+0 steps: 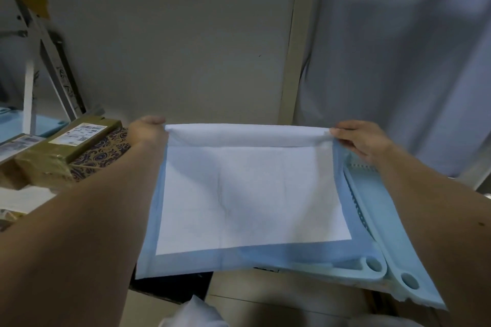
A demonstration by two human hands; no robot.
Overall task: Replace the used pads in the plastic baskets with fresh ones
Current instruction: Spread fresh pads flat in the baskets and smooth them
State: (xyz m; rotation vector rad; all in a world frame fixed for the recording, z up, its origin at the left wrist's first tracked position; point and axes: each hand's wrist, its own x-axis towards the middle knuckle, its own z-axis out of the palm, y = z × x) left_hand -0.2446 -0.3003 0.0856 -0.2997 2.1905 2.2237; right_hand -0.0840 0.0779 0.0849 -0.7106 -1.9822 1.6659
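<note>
Pad: a white pad (249, 194) with a blue border, spread wide and held up by its far corners; its far edge is rolled or folded over, and the near edge hangs loose.
Left hand: the left hand (147, 131) grips the pad's far left corner, fingers (154, 120) curled shut around the rolled edge.
Right hand: the right hand (358, 139) pinches the pad's far right corner, with the fingers closed on the fabric.
Basket: a light blue plastic basket (372, 202) lies under the pad's right side; its slotted wall and rim show just beside the pad's right edge, under the right forearm. Two round holes mark the rim near the pad's near right corner. How much of the basket the pad covers cannot be told.
Boxes: brown cardboard boxes (61, 148) with white labels sit left of the pad, beside the left forearm.
Patterned cloth: a dark patterned cloth (106, 151) lies between the boxes and the pad's left edge.
Curtain: a pale curtain (398, 61) hangs beyond the pad, to the right.
Wall: a grey wall (172, 48) stands behind the pad's far edge.
White bundle: something white (196, 310) shows below the pad's near edge; what it is cannot be told.
</note>
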